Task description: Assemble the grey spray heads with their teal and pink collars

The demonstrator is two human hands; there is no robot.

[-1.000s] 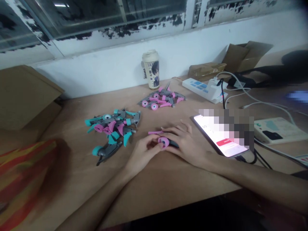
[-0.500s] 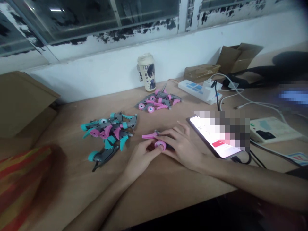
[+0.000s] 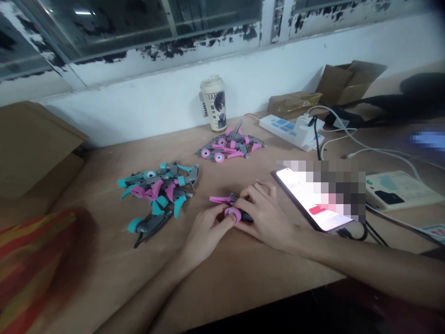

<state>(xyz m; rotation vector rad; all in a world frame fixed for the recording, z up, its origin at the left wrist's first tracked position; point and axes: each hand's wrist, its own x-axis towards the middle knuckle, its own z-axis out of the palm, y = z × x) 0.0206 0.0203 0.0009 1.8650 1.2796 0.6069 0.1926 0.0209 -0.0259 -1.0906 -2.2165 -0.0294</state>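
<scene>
Both my hands rest on the wooden table (image 3: 222, 260) and meet over one small grey and pink plastic piece (image 3: 232, 212) with a pink wheel and a pink blade sticking out to the left. My left hand (image 3: 205, 232) pinches the pink wheel with curled fingers. My right hand (image 3: 266, 213) is curled over the grey body of the same piece. A pile of grey, teal and pink pieces (image 3: 158, 190) lies to the left of my hands. A smaller pile of grey and pink pieces (image 3: 229, 146) lies farther back.
A lit phone (image 3: 313, 199) lies right of my right hand, its cable trailing off. Behind stand a coffee cup (image 3: 213, 103), a white power strip (image 3: 292, 130) with cables, and cardboard boxes (image 3: 34, 144). A red and yellow cloth (image 3: 31, 260) fills the lower left.
My right fingers have curled tighter over the piece. The view has shifted slightly; the piles have not moved.
</scene>
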